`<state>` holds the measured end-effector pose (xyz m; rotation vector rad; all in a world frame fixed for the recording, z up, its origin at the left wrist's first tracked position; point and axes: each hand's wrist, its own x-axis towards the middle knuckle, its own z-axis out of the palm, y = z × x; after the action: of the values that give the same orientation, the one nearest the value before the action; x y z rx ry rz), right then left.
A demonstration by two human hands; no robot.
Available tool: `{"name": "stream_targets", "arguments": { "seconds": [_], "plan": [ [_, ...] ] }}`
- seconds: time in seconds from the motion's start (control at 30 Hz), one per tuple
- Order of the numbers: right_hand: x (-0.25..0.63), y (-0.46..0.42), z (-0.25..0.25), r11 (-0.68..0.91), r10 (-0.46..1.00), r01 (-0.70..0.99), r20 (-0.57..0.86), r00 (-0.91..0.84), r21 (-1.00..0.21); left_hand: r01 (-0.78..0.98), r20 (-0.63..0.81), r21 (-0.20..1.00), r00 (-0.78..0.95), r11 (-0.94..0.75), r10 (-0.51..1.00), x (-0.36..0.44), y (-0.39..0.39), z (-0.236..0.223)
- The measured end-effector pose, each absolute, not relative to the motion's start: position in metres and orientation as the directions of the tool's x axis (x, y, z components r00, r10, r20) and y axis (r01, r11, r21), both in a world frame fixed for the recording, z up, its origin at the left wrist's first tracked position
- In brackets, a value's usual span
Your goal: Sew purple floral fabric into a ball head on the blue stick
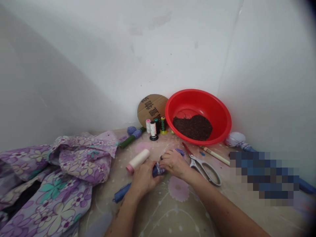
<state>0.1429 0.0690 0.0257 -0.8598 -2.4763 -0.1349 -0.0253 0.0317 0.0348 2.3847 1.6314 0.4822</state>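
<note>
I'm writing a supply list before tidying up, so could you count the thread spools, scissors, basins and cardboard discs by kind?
Small spools: 4 (pink-topped one, black-based one, green-topped one, yellow-based one)
Large spool: 1
Scissors: 1
Red basin: 1
Cardboard disc: 1
Total: 8

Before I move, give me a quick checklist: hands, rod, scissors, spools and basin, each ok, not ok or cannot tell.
1. Left hand holding the blue rod: ok.
2. Right hand firmly gripping: cannot tell, fingertips partly hidden.
3. Scissors well away from the right forearm: not ok, handles lie right beside it.
4. Four small thread spools upright: ok.
5. Large white spool upright: not ok, on its side.
6. Dark grains inside the red basin: ok.
</note>
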Motion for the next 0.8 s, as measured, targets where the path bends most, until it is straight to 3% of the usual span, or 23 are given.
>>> {"name": "stream_targets", "arguments": {
  "seconds": [0.37, 0.8],
  "plan": [
    [0.1418, 0.0716, 0.0226, 0.791, 0.573, 0.597, 0.499, -0.650, -0.131, 0.827, 0.148, 0.368, 0.399, -0.424, 0.905, -0.0298, 0.0331, 0.0355],
    [0.1415, 0.0721, 0.0205, 0.789, 0.580, 0.596, 0.498, -0.644, -0.148, 0.856, 0.123, 0.354, 0.356, -0.376, 0.926, -0.0310, 0.0372, 0.0317]
  ]
}}
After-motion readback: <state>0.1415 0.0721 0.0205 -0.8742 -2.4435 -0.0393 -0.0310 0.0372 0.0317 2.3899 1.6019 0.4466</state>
